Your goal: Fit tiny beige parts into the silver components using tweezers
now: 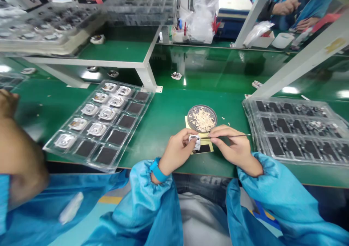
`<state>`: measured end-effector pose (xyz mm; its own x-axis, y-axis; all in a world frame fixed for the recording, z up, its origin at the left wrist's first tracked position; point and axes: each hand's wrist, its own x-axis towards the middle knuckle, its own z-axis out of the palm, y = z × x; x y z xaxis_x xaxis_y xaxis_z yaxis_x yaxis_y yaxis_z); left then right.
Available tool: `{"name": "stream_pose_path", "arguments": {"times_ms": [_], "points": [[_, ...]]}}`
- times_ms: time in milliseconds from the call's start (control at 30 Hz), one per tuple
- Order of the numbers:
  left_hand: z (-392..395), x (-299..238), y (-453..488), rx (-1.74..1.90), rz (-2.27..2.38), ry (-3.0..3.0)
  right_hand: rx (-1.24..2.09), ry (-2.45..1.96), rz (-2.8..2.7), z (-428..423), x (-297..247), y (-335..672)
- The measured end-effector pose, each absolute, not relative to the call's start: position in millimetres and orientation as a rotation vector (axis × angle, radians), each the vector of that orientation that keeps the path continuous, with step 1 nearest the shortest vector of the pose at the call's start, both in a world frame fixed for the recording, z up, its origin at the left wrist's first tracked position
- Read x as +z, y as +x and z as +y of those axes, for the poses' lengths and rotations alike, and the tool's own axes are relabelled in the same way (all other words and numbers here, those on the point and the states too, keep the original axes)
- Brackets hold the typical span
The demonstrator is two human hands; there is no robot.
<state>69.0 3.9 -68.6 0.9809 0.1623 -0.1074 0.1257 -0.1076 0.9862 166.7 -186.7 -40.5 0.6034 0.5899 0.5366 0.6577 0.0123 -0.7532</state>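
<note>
My left hand is closed on a small white plastic housing, gripped between thumb and fingers. In a pinch, my right hand holds a thin dark rod-like tool; its working end reaches the housing's right side. Whether this tool is tweezers or a single pick I cannot tell. Beneath both hands lies a yellow pad with a black strip on it. Just beyond them, a round dark dish holds a heap of tiny cream-coloured pieces.
At left, a clear compartment tray carries several white housings. Stacked clear trays with black pads stand at right. A white-framed shelf and a slanting post rise behind. A co-worker's arm is at far left.
</note>
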Motion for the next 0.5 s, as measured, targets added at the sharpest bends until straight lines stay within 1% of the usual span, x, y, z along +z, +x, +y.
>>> {"name": "stream_pose_path", "arguments": {"times_ms": [500], "points": [[3.5, -68.4, 68.9, 0.021, 0.226, 1.683, -0.079, -1.704, -1.055, -185.5, -40.5, 166.2]]}}
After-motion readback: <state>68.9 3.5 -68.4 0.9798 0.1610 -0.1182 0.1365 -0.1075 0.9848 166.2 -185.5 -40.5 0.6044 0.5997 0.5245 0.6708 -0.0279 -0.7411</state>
